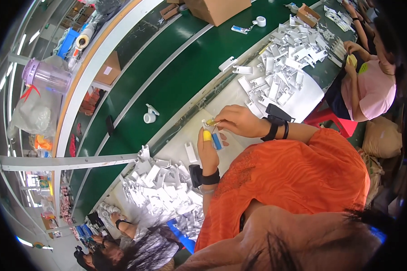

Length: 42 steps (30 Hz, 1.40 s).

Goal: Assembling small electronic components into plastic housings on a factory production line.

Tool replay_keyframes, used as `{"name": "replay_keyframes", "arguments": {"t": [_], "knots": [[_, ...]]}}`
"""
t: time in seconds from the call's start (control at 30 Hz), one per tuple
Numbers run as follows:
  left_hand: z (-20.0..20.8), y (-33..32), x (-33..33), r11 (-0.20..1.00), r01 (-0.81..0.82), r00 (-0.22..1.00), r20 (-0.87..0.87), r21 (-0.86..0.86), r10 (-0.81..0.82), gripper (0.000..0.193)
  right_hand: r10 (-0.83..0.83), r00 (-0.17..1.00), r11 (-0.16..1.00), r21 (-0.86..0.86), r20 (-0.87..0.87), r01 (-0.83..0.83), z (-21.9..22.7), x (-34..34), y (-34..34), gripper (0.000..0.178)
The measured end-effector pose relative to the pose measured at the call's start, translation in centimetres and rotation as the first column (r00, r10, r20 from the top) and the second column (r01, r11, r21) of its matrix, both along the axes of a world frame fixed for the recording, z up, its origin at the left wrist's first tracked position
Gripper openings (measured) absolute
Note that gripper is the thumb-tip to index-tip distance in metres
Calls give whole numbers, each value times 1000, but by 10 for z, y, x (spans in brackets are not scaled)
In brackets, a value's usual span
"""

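My left hand is closed round a small white plastic housing with a blue part, held upright above the pale work surface. A yellow cover wraps a digit of that hand. At the top end of the housing, my right hand pinches with thumb and fingertips. Something yellow shows between those fingertips; whether it is a finger cover or a separate piece I cannot tell. Both wrists wear black bands with a dark block. Beside my left hand lies a loose white housing.
Heaps of white plastic housings lie to the left and far right. Beyond the bench edge runs a green conveyor belt carrying a white round-bodied part. A metal post crosses at left. Co-workers sit on both sides, one in a pink shirt.
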<state>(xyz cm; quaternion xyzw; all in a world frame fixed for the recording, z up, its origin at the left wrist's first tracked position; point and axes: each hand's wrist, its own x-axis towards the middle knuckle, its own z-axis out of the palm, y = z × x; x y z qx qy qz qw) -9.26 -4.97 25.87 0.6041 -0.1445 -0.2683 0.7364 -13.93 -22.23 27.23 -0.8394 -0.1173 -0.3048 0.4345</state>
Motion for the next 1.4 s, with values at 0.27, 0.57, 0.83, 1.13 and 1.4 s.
{"name": "replay_keyframes", "arguments": {"t": [0.27,0.57,0.83,1.13,1.4], "knots": [[-3,0,-2,1000,6,997,-73,-22,-7,38,23,995,999,37,101,-27,-9,5,4,16],[15,1,-9,990,9,999,-43,-143,-15,39,191,977,980,41,92,-196,-3,0,-4,20],[14,5,-12,990,5,999,42,-140,1,47,212,974,977,15,83,-214,-4,2,-1,19],[14,6,-12,992,49,997,73,-115,-40,47,220,973,975,-3,75,-220,-6,2,-2,21],[8,8,-12,995,39,993,111,-90,-29,45,218,974,976,-6,64,-218,-8,4,0,20]]}}
